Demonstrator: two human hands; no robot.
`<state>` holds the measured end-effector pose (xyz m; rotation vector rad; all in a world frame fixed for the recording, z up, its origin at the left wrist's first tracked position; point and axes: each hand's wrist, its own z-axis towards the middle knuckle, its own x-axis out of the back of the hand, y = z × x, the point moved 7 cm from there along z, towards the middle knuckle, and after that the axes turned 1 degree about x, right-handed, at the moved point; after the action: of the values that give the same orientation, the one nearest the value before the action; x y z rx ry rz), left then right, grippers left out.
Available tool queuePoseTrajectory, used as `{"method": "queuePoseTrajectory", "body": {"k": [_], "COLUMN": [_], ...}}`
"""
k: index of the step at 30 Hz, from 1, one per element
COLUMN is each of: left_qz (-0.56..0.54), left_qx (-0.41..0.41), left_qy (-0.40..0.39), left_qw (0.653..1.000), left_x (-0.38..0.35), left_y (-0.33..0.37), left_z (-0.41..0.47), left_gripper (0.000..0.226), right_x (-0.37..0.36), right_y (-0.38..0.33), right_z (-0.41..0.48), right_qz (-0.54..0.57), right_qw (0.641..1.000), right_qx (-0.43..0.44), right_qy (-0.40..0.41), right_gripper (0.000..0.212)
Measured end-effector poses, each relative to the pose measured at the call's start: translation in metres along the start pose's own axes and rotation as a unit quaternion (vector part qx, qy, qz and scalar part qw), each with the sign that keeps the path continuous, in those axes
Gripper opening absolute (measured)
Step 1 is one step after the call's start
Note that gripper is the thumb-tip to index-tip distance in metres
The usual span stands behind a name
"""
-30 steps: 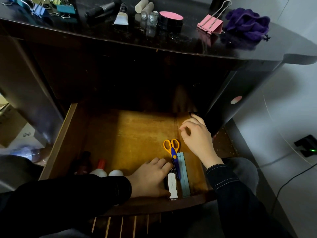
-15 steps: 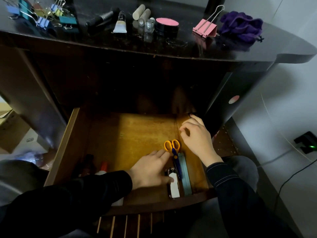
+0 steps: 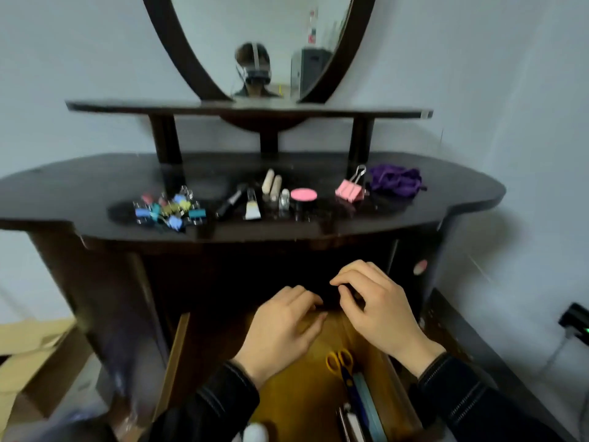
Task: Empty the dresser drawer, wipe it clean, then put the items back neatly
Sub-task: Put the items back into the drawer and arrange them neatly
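The wooden drawer (image 3: 296, 397) stands pulled out under the dark dresser top (image 3: 79, 193). Along its right side lie orange-handled scissors (image 3: 339, 362), pale blue strips (image 3: 369, 406) and a small white item (image 3: 352, 424); a white bottle cap (image 3: 255, 433) shows at the front. My left hand (image 3: 283, 330) and my right hand (image 3: 379, 311) hover above the drawer's back part with loosely curled fingers, and I see nothing in either. On the top lie small coloured binder clips (image 3: 169, 208), a black pen (image 3: 229, 204), a small tube (image 3: 252, 208), beige cylinders (image 3: 271, 183), a pink-lidded jar (image 3: 303, 197), a pink clip (image 3: 349, 189) and a purple cloth (image 3: 396, 180).
An oval mirror (image 3: 255, 43) rises over a narrow shelf (image 3: 127, 106) at the back of the dresser. A cardboard box (image 3: 32, 355) sits on the floor to the left. A black plug with a green light (image 3: 575, 323) is at the wall on the right.
The view has tilted up to take in the dresser top and mirror. My left hand has left the white item by the scissors, and both hands have lifted off the drawer.
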<state>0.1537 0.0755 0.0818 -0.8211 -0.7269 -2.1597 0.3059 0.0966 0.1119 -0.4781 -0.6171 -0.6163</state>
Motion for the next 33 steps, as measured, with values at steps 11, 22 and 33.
{"method": "queuePoseTrajectory", "body": {"k": [11, 22, 33], "left_qz": [0.016, 0.069, 0.008], "left_qx": [0.003, 0.216, 0.211], "left_qy": [0.163, 0.08, 0.134], "left_qw": [0.986, 0.971, 0.968], "left_x": [0.112, 0.124, 0.131], "left_y": [0.001, -0.118, -0.128], "left_z": [0.08, 0.142, 0.14], "left_gripper": [0.007, 0.024, 0.015], "right_x": [-0.002, -0.004, -0.069], "right_y": [0.002, 0.027, 0.019], "right_z": [0.131, 0.144, 0.258], "right_qz": [0.072, 0.329, -0.036], "right_qw": [0.982, 0.9, 0.956], "right_qx": [-0.174, -0.287, -0.247], "right_qy": [-0.029, -0.016, -0.153], "right_gripper": [0.027, 0.017, 0.036]}}
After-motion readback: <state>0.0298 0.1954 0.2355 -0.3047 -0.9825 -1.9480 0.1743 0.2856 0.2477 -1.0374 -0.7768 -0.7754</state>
